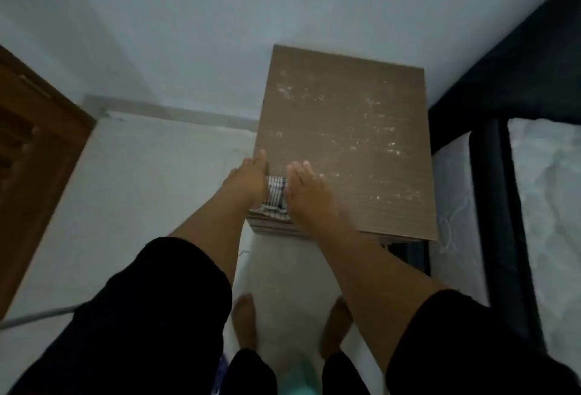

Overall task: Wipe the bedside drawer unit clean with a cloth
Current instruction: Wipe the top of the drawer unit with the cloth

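The brown bedside drawer unit (345, 130) stands against the wall, its top speckled with white dust. A checked cloth (276, 195) lies on the top's near left corner. My left hand (248, 179) rests at the left edge of the top, touching the cloth's left side. My right hand (309, 193) lies flat on the cloth's right part, fingers stretched forward. Most of the cloth is hidden under the two hands; whether either hand grips it is unclear.
A bed with a dark frame (490, 193) and white mattress (547, 206) stands right of the unit. A wooden door (34, 155) is at the left. My bare feet (245, 322) stand on the pale floor (151, 193) before the unit.
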### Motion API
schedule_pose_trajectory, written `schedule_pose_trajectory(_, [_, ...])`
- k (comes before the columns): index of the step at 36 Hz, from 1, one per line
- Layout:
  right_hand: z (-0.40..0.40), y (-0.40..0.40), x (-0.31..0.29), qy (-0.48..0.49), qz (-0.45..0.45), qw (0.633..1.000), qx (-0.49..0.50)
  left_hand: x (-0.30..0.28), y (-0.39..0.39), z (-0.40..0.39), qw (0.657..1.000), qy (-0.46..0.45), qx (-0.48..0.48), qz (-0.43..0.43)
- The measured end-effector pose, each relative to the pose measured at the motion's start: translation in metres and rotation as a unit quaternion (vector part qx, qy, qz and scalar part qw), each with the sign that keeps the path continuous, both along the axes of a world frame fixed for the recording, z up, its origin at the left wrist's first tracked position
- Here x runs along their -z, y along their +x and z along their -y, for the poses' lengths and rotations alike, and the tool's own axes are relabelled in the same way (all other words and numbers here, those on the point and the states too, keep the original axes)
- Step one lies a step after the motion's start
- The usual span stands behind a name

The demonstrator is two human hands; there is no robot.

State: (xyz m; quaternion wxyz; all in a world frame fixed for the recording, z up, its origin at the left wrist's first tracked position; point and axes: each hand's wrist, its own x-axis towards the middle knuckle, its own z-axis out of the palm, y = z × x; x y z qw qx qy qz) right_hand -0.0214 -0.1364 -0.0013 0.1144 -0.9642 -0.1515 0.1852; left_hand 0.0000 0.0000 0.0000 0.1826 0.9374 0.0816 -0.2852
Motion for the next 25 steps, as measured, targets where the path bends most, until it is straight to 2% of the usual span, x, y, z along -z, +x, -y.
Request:
schedule_pose_trajectory(6, [-0.017, -0.009, 0.042, -0.017, -0.083, 0.996, -0.023, 0.033, 0.013, -0.006, 0.997, 0.017, 0.061, -0.037])
schedule_pose_trajectory(12, [-0.028, -0.003, 0.077, -0.022, -0.098, 0.995, -0.020, 0.059, 0.021, -0.020, 0.994, 0.027, 0.101, -0.044])
schedule_pose_trajectory(18, [-0.040, 0.000, 0.089, 0.016, 0.003, 1.000, 0.018, 0.068, 0.035, -0.023, 0.992, 0.031, 0.118, -0.044])
schedule_pose_trajectory(25, [-0.042, 0.009, 0.088, 0.015, 0.028, 0.999, 0.034, 0.071, 0.043, -0.035, 0.987, 0.027, 0.150, -0.059])
